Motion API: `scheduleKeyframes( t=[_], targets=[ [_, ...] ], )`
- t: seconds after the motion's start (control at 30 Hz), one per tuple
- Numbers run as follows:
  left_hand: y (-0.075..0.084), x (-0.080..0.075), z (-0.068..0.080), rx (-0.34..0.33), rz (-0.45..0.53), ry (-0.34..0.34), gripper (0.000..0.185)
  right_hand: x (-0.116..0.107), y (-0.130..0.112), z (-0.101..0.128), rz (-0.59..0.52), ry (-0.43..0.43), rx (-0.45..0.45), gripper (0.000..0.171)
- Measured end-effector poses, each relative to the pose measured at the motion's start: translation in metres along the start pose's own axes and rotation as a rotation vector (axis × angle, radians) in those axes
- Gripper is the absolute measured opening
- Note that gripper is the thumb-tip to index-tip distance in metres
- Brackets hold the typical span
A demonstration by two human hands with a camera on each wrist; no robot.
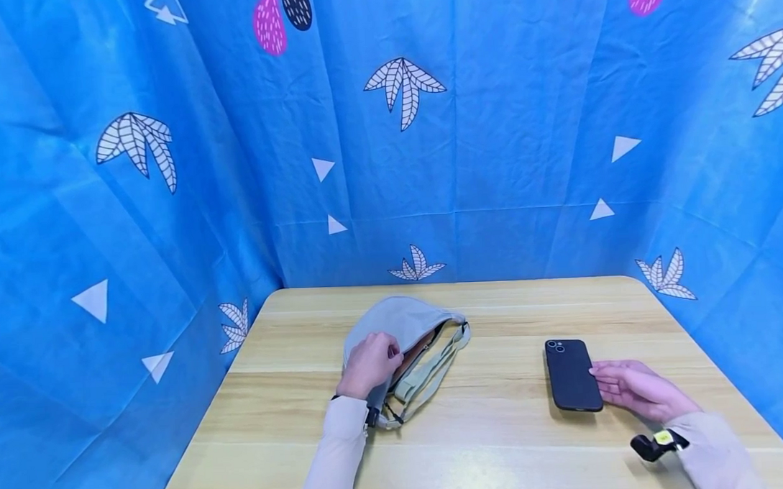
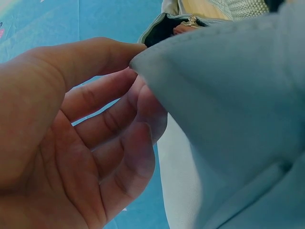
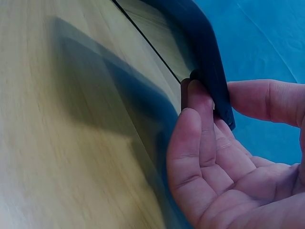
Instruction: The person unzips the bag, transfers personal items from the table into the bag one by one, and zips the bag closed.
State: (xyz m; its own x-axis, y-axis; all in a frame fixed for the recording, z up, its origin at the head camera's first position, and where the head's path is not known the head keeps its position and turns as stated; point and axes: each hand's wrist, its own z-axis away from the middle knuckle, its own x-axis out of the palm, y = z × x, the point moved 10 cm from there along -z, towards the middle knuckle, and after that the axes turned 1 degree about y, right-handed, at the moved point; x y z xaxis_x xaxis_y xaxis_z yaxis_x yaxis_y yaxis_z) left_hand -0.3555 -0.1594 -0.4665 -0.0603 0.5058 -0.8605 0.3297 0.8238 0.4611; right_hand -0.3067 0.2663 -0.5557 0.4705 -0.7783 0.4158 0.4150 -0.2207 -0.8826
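A grey bag [image 1: 394, 327] with a pale green strap [image 1: 435, 372] lies on the table, its zip opening parted. My left hand [image 1: 371, 364] pinches the edge of that opening between thumb and fingers; in the left wrist view the fabric [image 2: 228, 95] hangs from the fingertips. Something brownish shows inside the bag [image 2: 186, 28]. Over to the right, my right hand [image 1: 636, 388] grips a black smartphone [image 1: 572, 375] by its right edge, with the twin camera lenses facing up. In the right wrist view the phone [image 3: 209, 57] is pinched at its edge, above its shadow.
The light wooden table [image 1: 476, 443] has rounded far corners. Blue patterned cloth [image 1: 517, 125] hangs behind it and along both sides. A black wrist device [image 1: 657, 445] with a yellow label sits at the right sleeve.
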Motion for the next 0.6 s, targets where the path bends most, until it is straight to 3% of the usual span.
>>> scheduleKeyframes(
  t=[0.6],
  targets=[
    [-0.004,0.001,-0.001,-0.01,-0.001,-0.01,0.007,0.018,0.0,-0.026,0.037,0.01,-0.02,0.034]
  ],
)
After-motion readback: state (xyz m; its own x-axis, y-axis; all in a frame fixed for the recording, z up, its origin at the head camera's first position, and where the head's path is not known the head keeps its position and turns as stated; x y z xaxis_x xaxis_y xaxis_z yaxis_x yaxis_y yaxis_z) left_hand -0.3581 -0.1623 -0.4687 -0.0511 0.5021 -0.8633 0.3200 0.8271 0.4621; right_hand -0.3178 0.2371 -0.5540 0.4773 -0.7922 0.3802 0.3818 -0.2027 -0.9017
